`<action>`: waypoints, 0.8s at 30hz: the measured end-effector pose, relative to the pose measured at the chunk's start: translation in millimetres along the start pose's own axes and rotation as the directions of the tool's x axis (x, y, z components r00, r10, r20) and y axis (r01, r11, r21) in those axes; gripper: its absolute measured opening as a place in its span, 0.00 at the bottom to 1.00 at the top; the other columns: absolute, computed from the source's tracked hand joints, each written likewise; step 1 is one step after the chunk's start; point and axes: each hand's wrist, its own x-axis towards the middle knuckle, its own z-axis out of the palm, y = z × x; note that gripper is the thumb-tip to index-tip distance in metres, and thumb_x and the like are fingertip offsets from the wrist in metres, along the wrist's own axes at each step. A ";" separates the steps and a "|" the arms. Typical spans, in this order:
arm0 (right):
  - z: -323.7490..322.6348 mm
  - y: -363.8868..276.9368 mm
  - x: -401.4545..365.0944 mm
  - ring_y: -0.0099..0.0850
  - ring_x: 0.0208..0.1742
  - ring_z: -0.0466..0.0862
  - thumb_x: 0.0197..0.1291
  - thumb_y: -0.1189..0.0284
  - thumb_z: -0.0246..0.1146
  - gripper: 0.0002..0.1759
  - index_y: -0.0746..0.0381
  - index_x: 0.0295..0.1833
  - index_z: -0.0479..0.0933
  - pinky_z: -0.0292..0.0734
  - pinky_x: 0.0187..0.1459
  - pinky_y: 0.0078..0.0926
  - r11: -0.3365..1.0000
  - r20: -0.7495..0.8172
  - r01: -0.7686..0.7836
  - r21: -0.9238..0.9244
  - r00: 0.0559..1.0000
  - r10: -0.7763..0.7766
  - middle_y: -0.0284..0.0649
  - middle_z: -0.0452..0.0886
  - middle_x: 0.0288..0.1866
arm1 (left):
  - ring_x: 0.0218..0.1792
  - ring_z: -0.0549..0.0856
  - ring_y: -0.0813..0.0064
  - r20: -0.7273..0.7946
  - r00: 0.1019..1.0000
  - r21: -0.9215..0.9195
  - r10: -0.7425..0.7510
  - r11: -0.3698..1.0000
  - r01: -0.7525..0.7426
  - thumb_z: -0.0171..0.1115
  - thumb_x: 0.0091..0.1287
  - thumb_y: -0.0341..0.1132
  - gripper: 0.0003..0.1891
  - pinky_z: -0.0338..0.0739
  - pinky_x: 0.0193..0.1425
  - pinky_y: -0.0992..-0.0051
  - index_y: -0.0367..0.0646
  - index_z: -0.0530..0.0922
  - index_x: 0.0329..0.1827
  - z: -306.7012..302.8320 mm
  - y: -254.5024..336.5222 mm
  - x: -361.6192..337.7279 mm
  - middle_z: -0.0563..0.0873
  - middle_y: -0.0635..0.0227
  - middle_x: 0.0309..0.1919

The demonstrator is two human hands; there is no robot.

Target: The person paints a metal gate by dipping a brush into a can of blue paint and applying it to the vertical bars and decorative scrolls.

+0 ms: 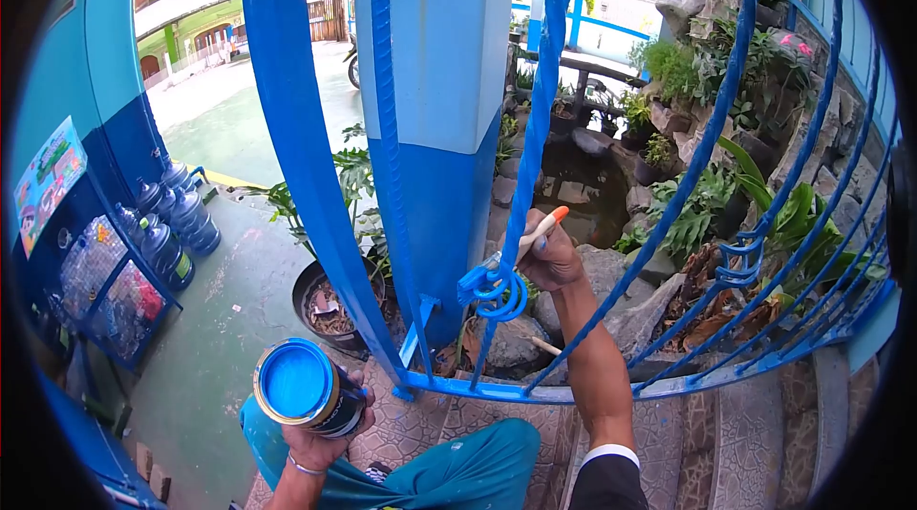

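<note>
My left hand (321,446) is wrapped around the lower part of an open paint can (331,407), tilted so that the bright blue paint inside faces me. My right hand (552,260) reaches past the railing and pinches a paintbrush (537,232) with a pale handle and an orange end. The brush's bristle end meets the blue curled scroll (497,292) on a twisted bar (537,128), where the metalwork partly hides it. Blue paint marks a fingertip of this hand.
A blue-painted pillar (435,195) stands behind the railing, with a potted plant (330,305) at its foot. Rocks and a pond (583,190) lie beyond the bars. Water jugs (191,219) stand at the left; stone steps (745,434) run along the lower right.
</note>
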 end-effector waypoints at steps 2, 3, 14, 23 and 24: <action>-9.2 0.3 -6.3 0.47 0.58 0.90 0.73 0.68 0.73 0.15 0.61 0.58 0.79 0.88 0.60 0.48 0.999 -0.004 -0.011 0.046 1.000 0.011 0.52 0.89 0.55 | 0.67 0.79 0.37 -0.031 1.000 0.008 0.000 1.000 0.000 0.57 0.75 0.66 0.35 0.79 0.67 0.38 0.50 0.77 0.75 -2.1 0.9 0.2 0.82 0.46 0.69; -18.9 3.6 -10.2 0.48 0.58 0.90 0.73 0.68 0.73 0.15 0.62 0.58 0.79 0.87 0.58 0.48 0.998 -0.018 0.021 0.062 1.000 -0.020 0.51 0.89 0.52 | 0.67 0.79 0.37 -0.029 1.000 -0.002 -0.004 1.000 0.004 0.57 0.75 0.66 0.35 0.79 0.67 0.38 0.50 0.77 0.75 -2.1 1.2 -0.3 0.83 0.46 0.69; -16.4 10.4 -26.0 0.47 0.54 0.92 0.75 0.69 0.71 0.16 0.65 0.59 0.77 0.91 0.54 0.50 0.996 -0.138 0.042 0.073 0.990 -0.031 0.51 0.88 0.53 | 0.71 0.77 0.35 0.044 0.999 -0.049 -0.016 0.999 0.018 0.52 0.78 0.66 0.37 0.77 0.70 0.36 0.43 0.77 0.74 -4.5 4.9 -1.4 0.81 0.46 0.71; -25.3 -4.3 -71.3 0.46 0.60 0.88 0.75 0.69 0.71 0.16 0.63 0.60 0.77 0.88 0.57 0.45 0.990 -0.283 0.124 -0.072 0.949 -0.139 0.51 0.89 0.54 | 0.71 0.77 0.36 0.065 0.998 -0.019 -0.014 1.000 0.015 0.53 0.77 0.66 0.38 0.77 0.71 0.36 0.43 0.77 0.75 -8.0 6.6 -2.1 0.81 0.47 0.71; -23.3 -2.9 -72.8 0.47 0.60 0.89 0.74 0.69 0.71 0.16 0.63 0.61 0.77 0.89 0.57 0.46 0.983 -0.285 0.164 -0.087 0.941 -0.182 0.51 0.89 0.55 | 0.71 0.77 0.36 0.060 0.998 -0.035 -0.020 0.999 0.023 0.54 0.77 0.66 0.38 0.76 0.71 0.36 0.43 0.77 0.75 -6.8 6.4 -1.9 0.81 0.47 0.71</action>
